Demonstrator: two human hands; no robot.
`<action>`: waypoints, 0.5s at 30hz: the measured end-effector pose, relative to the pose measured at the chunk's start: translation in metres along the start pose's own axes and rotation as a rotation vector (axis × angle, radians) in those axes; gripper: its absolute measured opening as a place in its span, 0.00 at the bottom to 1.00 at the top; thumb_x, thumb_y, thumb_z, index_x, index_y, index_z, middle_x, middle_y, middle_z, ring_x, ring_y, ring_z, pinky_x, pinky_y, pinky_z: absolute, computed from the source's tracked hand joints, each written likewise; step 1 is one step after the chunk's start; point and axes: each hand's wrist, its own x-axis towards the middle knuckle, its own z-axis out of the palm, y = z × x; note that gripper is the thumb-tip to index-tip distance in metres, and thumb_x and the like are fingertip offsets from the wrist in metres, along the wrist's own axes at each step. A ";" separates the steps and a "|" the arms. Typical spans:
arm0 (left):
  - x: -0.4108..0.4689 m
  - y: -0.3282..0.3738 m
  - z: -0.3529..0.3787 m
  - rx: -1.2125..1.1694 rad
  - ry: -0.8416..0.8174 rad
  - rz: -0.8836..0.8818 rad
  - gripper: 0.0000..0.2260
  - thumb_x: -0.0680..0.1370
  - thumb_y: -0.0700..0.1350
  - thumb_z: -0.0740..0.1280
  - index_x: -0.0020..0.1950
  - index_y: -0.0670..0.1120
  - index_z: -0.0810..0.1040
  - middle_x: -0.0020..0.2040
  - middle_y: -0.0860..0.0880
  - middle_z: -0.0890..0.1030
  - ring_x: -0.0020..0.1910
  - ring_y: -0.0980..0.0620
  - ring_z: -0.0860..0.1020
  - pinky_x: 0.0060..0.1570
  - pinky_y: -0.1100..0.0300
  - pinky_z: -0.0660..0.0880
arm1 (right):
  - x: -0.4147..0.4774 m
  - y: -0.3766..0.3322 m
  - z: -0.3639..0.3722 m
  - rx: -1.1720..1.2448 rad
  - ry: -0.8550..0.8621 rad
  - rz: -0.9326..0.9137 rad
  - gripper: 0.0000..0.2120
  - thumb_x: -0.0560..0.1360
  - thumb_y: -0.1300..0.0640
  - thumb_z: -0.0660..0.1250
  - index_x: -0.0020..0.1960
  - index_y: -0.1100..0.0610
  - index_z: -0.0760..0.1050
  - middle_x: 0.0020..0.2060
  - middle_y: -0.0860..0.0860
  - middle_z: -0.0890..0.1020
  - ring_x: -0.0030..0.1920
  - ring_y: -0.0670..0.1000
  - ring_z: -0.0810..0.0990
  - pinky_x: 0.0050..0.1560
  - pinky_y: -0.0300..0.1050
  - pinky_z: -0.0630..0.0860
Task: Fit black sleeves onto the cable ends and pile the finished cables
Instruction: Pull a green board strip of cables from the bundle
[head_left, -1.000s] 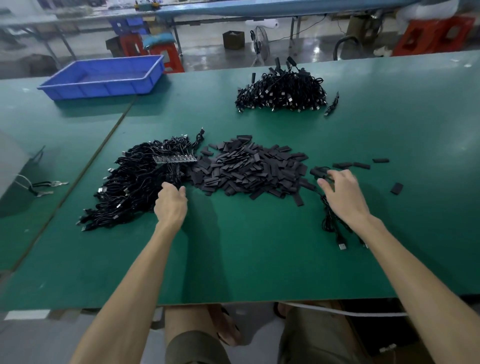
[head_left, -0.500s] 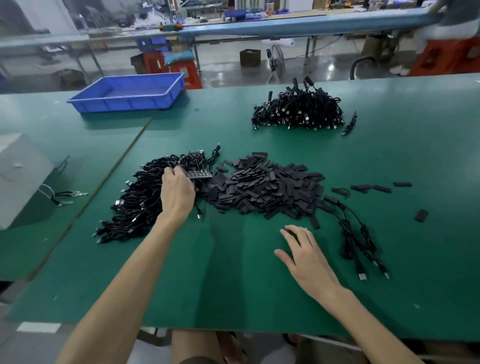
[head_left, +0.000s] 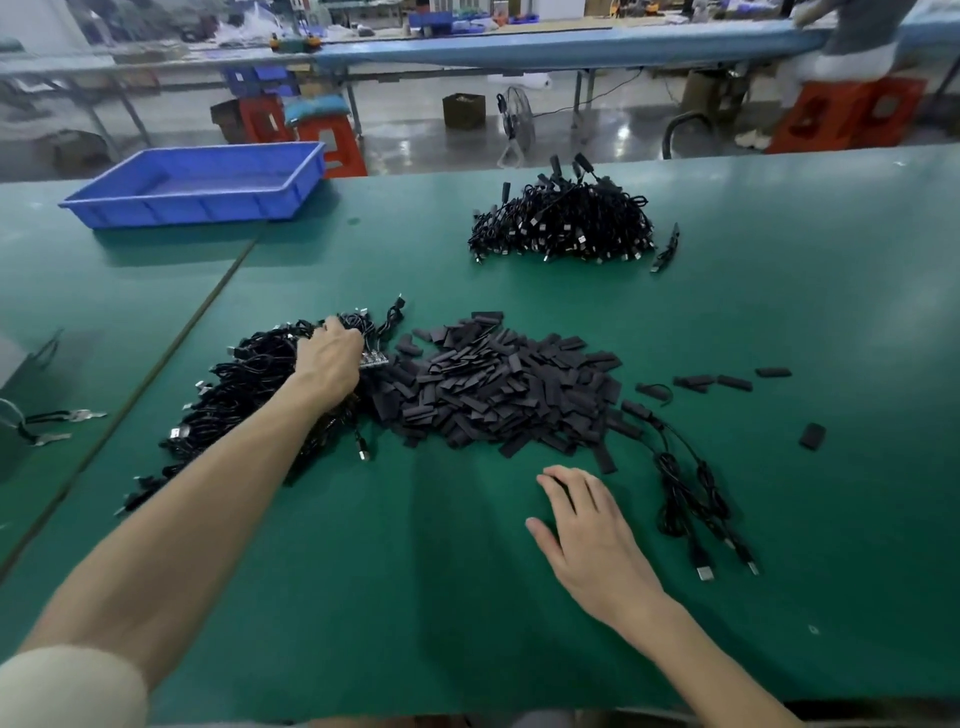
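Head view. Held the left hand (head_left: 332, 358) at the far top of the unsleeved cables (head_left: 244, 400), heaped at near left on the table (head_left: 415, 597). Curled its fingers (head_left: 335, 326) down among the strands, apparently grasping some. Rested the right hand (head_left: 592, 535) palm-down on the table, fingers released and holding nothing, just near of the black sleeves (head_left: 498, 395) heaped at centre. Noted a few loose cables (head_left: 685, 483) trailing at right and the finished pile (head_left: 563, 223) at far centre. Judged the step as drawing out the next cable. Required next: separating one strand from the tangle, then picking a single sleeve with the free hand. Found no legible brand, label or writing.
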 end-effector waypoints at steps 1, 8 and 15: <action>0.000 -0.003 -0.002 -0.012 0.022 0.017 0.05 0.79 0.32 0.63 0.44 0.39 0.74 0.51 0.38 0.76 0.48 0.38 0.76 0.52 0.42 0.76 | 0.000 0.000 0.000 -0.007 -0.002 -0.001 0.33 0.85 0.38 0.44 0.81 0.56 0.60 0.77 0.49 0.64 0.79 0.52 0.59 0.82 0.50 0.56; 0.004 -0.020 -0.002 -0.181 0.169 -0.080 0.05 0.79 0.34 0.66 0.53 0.34 0.73 0.51 0.33 0.74 0.49 0.35 0.75 0.48 0.44 0.78 | -0.001 -0.001 0.003 -0.031 -0.010 0.001 0.32 0.85 0.39 0.43 0.81 0.56 0.59 0.77 0.49 0.62 0.79 0.51 0.58 0.82 0.50 0.55; 0.008 -0.002 -0.004 -0.129 -0.028 -0.213 0.07 0.78 0.29 0.61 0.54 0.32 0.76 0.62 0.32 0.67 0.57 0.32 0.73 0.56 0.42 0.75 | -0.002 -0.003 0.002 -0.007 0.004 0.008 0.31 0.85 0.39 0.45 0.81 0.56 0.60 0.77 0.49 0.63 0.79 0.50 0.58 0.82 0.49 0.54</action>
